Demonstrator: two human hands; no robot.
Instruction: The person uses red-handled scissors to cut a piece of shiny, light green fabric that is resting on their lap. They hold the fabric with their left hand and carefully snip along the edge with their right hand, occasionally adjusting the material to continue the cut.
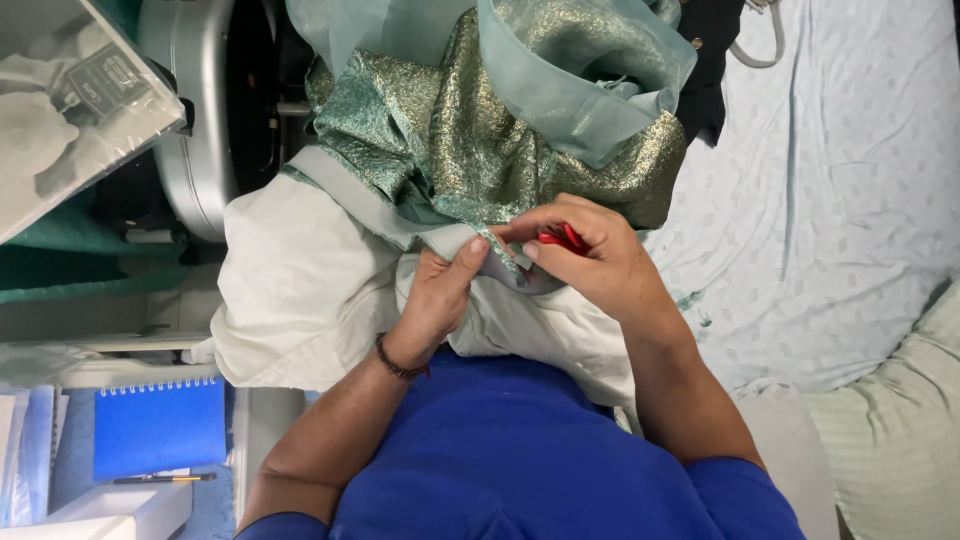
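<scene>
Leftmost, a blue spiral notebook (pixel 160 428) with a pen (pixel 163 479) below it lies near the lower left corner of the cluttered work surface. Centrally, the left hand (pixel 438 297) pinches the pale hem of a glittering teal-and-gold fabric (pixel 480 150) between thumb and fingers, over a white cloth (pixel 300 290). Just beside it, touching the same hem, the right hand (pixel 590 255) is closed around a small red tool (pixel 560 240); its long axis and pointing direction cannot be told, being mostly hidden. Rightward spreads a pale patterned sheet (pixel 850 220).
</scene>
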